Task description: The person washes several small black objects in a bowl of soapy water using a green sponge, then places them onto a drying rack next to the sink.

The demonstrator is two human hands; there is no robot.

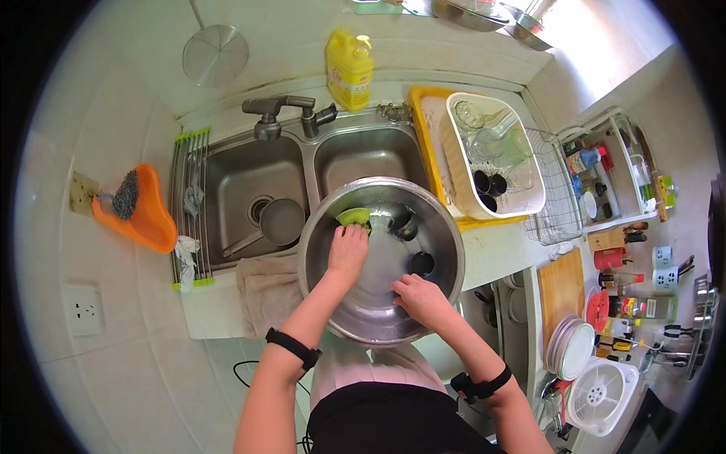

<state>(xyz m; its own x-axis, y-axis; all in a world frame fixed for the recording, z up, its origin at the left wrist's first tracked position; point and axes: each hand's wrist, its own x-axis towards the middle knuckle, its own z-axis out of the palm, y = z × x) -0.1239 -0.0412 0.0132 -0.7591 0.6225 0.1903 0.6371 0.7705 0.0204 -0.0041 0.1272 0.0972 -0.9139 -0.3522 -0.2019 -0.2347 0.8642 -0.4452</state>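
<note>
A large stainless steel basin (381, 306) rests at the front edge of the counter, overlapping the sink. Inside it, my left hand (348, 252) grips a green sponge (353, 216) against the left wall; a bit of something dark shows beside the sponge, mostly hidden. My right hand (418, 298) hovers over the basin's lower right part, fingers loosely bent and nothing visible in them. Just beyond its fingertips stands a small black cup (421, 264). Farther back a second black cup (404, 226) lies tilted in the basin.
Behind the basin is a double sink (368, 148) with a faucet (278, 108); a small pan (282, 221) lies in its left bowl. A yellow detergent bottle (350, 74) stands behind. Glasses and black cups fill a white rack (530, 207) to the right. A towel (266, 292) drapes the counter edge.
</note>
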